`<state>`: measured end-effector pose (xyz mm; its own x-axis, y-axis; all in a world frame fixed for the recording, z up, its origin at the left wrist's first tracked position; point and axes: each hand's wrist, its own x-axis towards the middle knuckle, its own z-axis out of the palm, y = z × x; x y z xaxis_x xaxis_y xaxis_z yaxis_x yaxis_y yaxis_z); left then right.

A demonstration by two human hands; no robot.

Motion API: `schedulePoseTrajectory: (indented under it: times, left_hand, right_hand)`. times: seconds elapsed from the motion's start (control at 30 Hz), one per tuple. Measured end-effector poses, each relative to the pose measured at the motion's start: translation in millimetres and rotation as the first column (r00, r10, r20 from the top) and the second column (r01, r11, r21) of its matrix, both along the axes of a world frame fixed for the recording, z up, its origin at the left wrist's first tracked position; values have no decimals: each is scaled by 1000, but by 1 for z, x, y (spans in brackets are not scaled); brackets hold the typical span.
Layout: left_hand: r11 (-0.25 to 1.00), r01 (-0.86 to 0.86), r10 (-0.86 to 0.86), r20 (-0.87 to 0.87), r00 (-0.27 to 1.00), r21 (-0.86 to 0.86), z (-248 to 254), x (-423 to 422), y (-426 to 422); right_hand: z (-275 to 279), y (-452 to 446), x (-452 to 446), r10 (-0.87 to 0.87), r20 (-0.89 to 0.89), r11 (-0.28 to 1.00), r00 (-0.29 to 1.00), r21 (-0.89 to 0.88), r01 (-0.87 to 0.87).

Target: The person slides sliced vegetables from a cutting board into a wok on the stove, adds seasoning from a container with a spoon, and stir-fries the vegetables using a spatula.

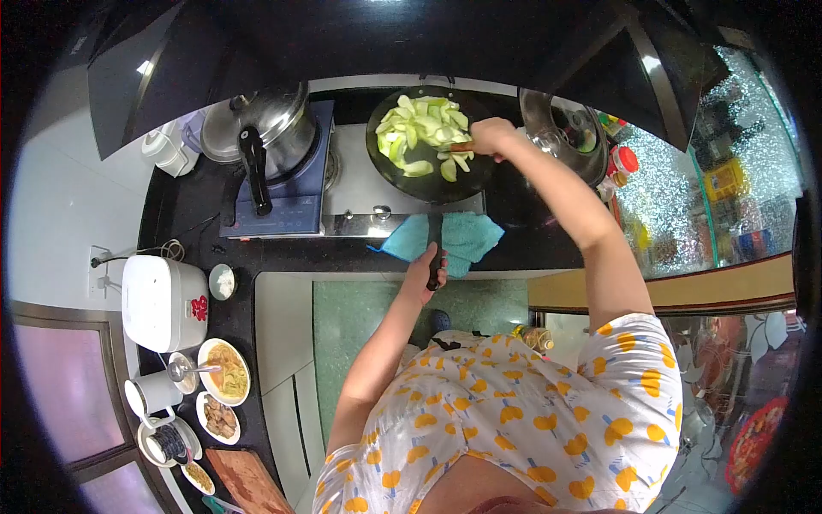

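Observation:
A dark frying pan (pixel 419 176) sits on the gas stove, its handle pointing toward me. My left hand (pixel 427 270) is wrapped round the black pan handle (pixel 435 230). Pale green vegetable slices (pixel 424 124) lie in the pan, mostly in its upper and left part. My right hand (pixel 492 138) is at the pan's right rim, closed on a wooden spatula (pixel 462 146) whose tip is among the slices. Under the pan handle, a teal cloth (pixel 471 240) lies on the counter's front edge.
A pressure cooker (pixel 287 128) stands on a blue induction cooker (pixel 282 214) at the left. Farther down the left counter are a white rice cooker (pixel 158 300), plates of food (pixel 244 377) and a cutting board (pixel 244 484). Another pan (pixel 599 163) is right of the stove.

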<state>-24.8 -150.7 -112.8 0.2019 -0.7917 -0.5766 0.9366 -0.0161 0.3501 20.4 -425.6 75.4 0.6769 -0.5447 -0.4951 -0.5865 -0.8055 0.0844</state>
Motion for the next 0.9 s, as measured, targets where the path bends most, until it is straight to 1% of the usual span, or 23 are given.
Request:
schedulePoseTrajectory:
  times: [0.03,0.1,0.17,0.23,0.27,0.3,0.33,0.37,0.4,0.43,0.47,0.5,0.57,0.67,0.7,0.77,0.83,0.9]
  left_hand:
    - [1000,-3,3,3,1000,-3,1,0,-1]
    - [1000,-5,5,10,1000,-8,2,0,-1]
    - [1000,7,-7,-1,1000,-13,2,1,-1]
    - [1000,13,-13,-5,1000,-9,2,1,-1]
    - [1000,15,-15,-1,1000,-5,2,1,-1]
    - [1000,18,-18,3,1000,0,2,1,-1]
    - [1000,16,-16,-3,1000,-7,0,1,-1]
    - [1000,14,-14,-7,1000,-13,-3,1,-1]
    - [1000,12,-12,-11,1000,-18,-4,0,-1]
    - [1000,13,-13,-8,1000,-3,-4,0,-1]
    - [1000,15,-15,-4,1000,13,-2,0,-2]
    - [999,19,-19,0,1000,28,-1,1,-2]
    - [1000,21,-21,-23,1000,2,-5,2,-3]
    - [1000,23,-23,-33,999,-1,-3,1,-1]
    - [1000,22,-22,-32,999,1,-1,1,-2]
    - [1000,27,-26,-29,999,12,-4,2,-2]
    - [999,37,-37,-26,999,1,-7,2,-3]
    - [999,48,-48,-23,999,-25,-10,3,-2]
  right_hand:
    - [18,-2,-11,-124,3,986,992,110,123]
    - [15,-31,-30,-166,21,968,986,194,159]
    - [42,-15,-42,-100,-85,984,991,141,112]
    - [73,19,-38,105,-173,988,979,131,-82]
    - [80,33,-32,202,-217,975,955,134,-176]
    - [57,29,-20,257,-252,966,933,82,-244]
    - [66,54,-10,302,-175,953,937,67,-295]
    - [52,64,7,344,-186,938,920,21,-347]
    - [35,72,30,465,-106,878,879,-69,-473]
    - [40,89,49,408,-47,910,912,-57,-411]
    - [31,94,64,489,114,867,865,-174,-467]
    - [18,91,89,478,118,868,871,-219,-447]
    - [-16,68,131,406,80,872,910,-333,-359]
    - [-32,26,135,205,59,924,977,-341,-173]
    - [-18,24,117,-27,259,972,966,-218,85]
    - [-3,4,76,227,182,952,957,-248,-178]
    - [60,25,36,2,41,1000,999,-17,-2]
    - [72,10,9,-126,40,987,991,104,121]
